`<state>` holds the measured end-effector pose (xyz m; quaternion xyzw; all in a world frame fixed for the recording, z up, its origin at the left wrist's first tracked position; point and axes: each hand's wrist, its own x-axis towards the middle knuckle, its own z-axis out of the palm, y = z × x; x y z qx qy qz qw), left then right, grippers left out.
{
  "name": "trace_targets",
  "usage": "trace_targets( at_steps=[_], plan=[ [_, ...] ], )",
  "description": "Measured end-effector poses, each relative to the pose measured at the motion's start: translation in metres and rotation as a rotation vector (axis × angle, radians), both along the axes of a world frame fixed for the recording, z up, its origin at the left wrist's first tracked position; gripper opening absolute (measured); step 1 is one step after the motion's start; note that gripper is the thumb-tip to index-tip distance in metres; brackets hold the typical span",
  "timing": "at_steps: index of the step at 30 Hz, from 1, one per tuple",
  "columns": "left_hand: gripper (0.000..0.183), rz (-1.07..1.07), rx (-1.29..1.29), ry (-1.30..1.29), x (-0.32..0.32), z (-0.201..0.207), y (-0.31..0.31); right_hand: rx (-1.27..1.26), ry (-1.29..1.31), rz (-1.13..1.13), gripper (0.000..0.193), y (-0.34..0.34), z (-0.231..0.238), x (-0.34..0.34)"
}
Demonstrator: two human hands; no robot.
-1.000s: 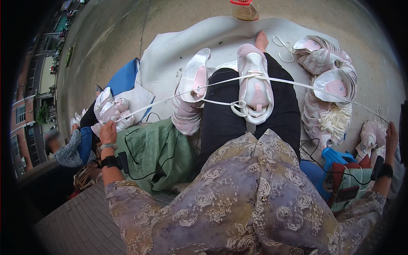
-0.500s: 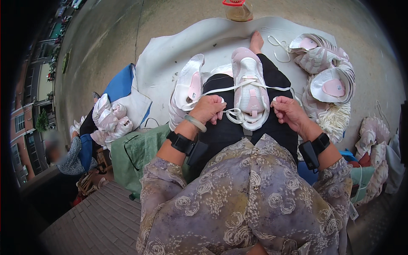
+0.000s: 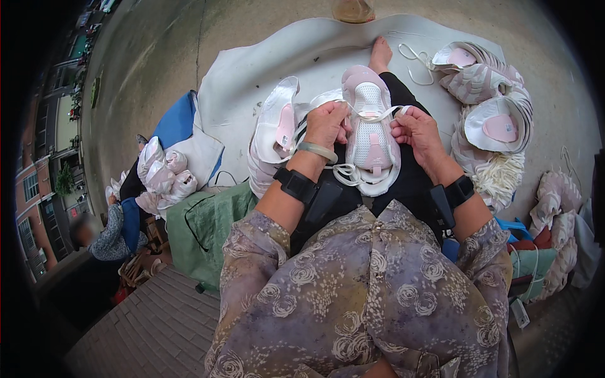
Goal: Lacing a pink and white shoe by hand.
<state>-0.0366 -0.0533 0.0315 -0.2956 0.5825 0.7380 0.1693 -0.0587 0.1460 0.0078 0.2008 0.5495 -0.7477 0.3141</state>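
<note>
Left hand (image 3: 326, 126): fingers pinching flat white lace (image 3: 380, 118)
Right hand (image 3: 418, 130): fingers pinching lace on the opposite side
White-and-pink mesh shoe upper (image 3: 372, 148): over black trousers (image 3: 408, 94), toe pointing away
Smooth white sheet (image 3: 252, 69): curved stacks of pink-and-white uppers (image 3: 472, 85) at right, near a cream stringy bundle (image 3: 502, 173), probably laces
Left: crumpled green sack (image 3: 208, 230)

Spread over grey-brown ground (image 3: 157, 63): a wavy-edged white sheet (image 3: 239, 82). Directly on it, left, a stack of pink-and-white shoe uppers (image 3: 277, 120); near the far edge, a bare foot (image 3: 380, 55); rightward, a loose looped lace (image 3: 416, 57) and a curved row of nested uppers (image 3: 482, 83). Just beyond, on ground, a brownish container (image 3: 353, 11), partly cut off.
</note>
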Motion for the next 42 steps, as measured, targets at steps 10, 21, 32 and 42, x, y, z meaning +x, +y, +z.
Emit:
trace_targets(
  at_steps=[10,21,32,42],
  plan=[
    [0.015,0.132,-0.035,0.109,0.033,0.0,0.007,0.032,0.163,-0.034,0.012,-0.004,-0.004,0.016],
    [0.009,-0.057,-0.128,0.145,0.039,0.0,-0.001,0.611,1.164,0.092,0.006,-0.009,-0.015,0.019],
    [0.014,0.106,-0.208,0.198,0.027,-0.013,0.01,0.519,0.802,0.175,0.013,-0.004,-0.013,0.025],
    [0.013,-0.014,-0.552,0.238,0.022,-0.034,0.012,0.454,0.762,0.228,0.015,0.002,-0.015,0.028]
  ],
)
